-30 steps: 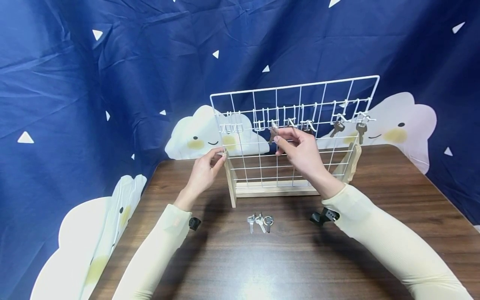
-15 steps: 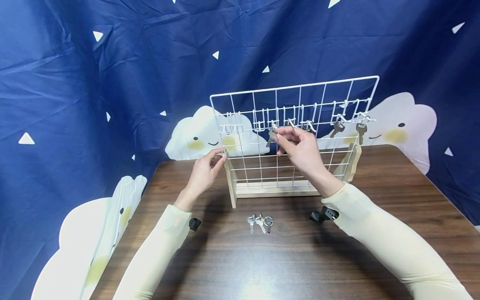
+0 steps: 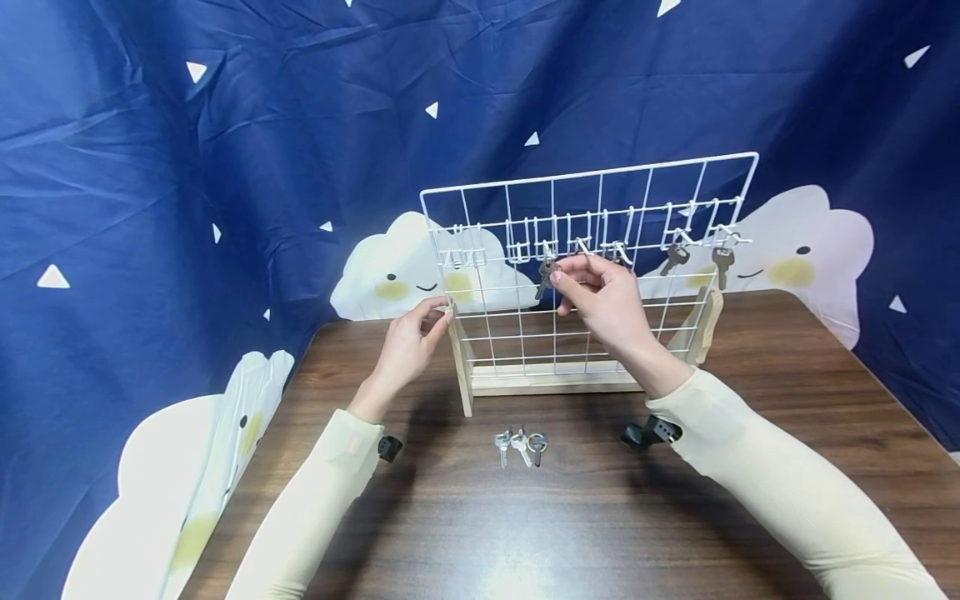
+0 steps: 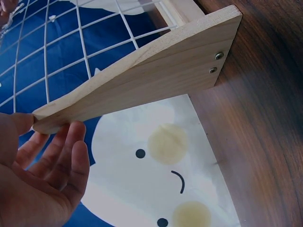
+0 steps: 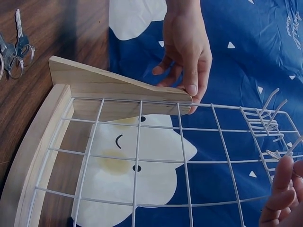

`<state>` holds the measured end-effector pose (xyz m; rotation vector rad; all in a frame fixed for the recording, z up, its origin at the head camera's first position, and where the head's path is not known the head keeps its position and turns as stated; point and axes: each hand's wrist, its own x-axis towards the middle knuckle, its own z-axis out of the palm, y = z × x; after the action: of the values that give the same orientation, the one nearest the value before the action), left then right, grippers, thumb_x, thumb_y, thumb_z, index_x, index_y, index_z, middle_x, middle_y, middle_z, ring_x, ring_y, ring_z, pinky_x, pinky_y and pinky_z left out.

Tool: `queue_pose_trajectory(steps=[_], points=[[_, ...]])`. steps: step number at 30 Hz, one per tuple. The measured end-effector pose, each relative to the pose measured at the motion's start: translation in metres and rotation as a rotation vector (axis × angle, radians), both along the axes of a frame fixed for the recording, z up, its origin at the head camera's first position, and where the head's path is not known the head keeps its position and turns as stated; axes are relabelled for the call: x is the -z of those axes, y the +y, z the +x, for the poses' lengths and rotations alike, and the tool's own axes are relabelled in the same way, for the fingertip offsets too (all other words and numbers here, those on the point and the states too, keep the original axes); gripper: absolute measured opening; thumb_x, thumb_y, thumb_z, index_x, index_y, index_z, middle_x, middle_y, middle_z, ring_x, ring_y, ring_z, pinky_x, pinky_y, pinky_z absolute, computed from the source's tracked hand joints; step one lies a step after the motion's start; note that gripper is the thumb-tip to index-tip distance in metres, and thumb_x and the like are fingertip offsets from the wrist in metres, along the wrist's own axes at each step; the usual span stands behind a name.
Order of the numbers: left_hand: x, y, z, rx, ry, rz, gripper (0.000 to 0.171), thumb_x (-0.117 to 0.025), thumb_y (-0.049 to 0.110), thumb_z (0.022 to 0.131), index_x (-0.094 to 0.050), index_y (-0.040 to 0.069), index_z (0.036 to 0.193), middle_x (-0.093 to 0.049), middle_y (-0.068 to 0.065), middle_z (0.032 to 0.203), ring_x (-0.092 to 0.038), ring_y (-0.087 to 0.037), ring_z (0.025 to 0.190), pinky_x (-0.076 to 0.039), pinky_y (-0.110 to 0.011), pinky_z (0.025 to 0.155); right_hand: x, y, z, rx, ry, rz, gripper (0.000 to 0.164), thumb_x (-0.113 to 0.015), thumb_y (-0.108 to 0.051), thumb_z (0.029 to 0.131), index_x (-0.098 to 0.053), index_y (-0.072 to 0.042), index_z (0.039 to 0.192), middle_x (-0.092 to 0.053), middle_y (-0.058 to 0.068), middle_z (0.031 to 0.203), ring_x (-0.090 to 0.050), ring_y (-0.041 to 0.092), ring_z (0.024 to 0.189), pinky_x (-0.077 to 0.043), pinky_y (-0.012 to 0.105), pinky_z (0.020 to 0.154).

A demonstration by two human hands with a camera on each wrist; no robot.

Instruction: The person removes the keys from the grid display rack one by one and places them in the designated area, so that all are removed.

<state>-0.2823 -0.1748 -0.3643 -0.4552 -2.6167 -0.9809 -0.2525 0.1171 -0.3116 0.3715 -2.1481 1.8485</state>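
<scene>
Key [image 3: 543,281], before rack [image 3: 551,387]: was likely light, rigid, best held at top. Right hand [image 3: 606,302] pinched it; left hand [image 3: 406,342] gripped rack.

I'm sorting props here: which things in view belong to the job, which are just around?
Job:
key pinched by right hand
hung keys
rack gripped by left hand
probably three loose keys

Just around:
curtain
cloud figures
table
</scene>
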Motion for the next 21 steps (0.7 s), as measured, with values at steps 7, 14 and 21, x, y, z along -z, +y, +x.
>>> queue_pose_trajectory(steps=[7, 14, 21], points=[[0.0, 0.0, 0.0, 0.002, 0.001, 0.005, 0.037, -0.058, 0.032, 0.102, -0.062, 0.014, 0.133, -0.075, -0.009, 0.105, -0.073, -0.025, 0.09, -0.058, -0.041, 0.086, 0.001, 0.002, 0.003, 0.015, 0.008, 0.006, 0.023, -0.073, -0.025, 0.092, -0.07, -0.009, 0.107, -0.076, -0.003, 0.09, -0.066, 0.015, 0.058, -0.054, 0.022, 0.058], [0.0, 0.0, 0.0, 0.005, 0.002, 0.009, 0.036, -0.058, 0.031, 0.102, -0.062, 0.014, 0.133, -0.075, -0.01, 0.105, -0.073, -0.025, 0.09, -0.058, -0.041, 0.086, 0.0, 0.004, 0.007, 0.029, 0.015, 0.016, 0.025, -0.075, -0.03, 0.09, -0.07, -0.01, 0.104, -0.075, -0.008, 0.084, -0.067, 0.016, 0.058, -0.055, 0.022, 0.06], [0.0, 0.0, 0.0, 0.007, 0.005, 0.007, 0.036, -0.058, 0.031, 0.102, -0.062, 0.014, 0.133, -0.075, -0.01, 0.104, -0.073, -0.025, 0.09, -0.059, -0.041, 0.085, -0.001, 0.005, 0.013, 0.018, 0.019, -0.01, 0.024, -0.075, -0.028, 0.09, -0.07, -0.009, 0.102, -0.075, -0.01, 0.085, -0.067, 0.018, 0.058, -0.056, 0.024, 0.059]])
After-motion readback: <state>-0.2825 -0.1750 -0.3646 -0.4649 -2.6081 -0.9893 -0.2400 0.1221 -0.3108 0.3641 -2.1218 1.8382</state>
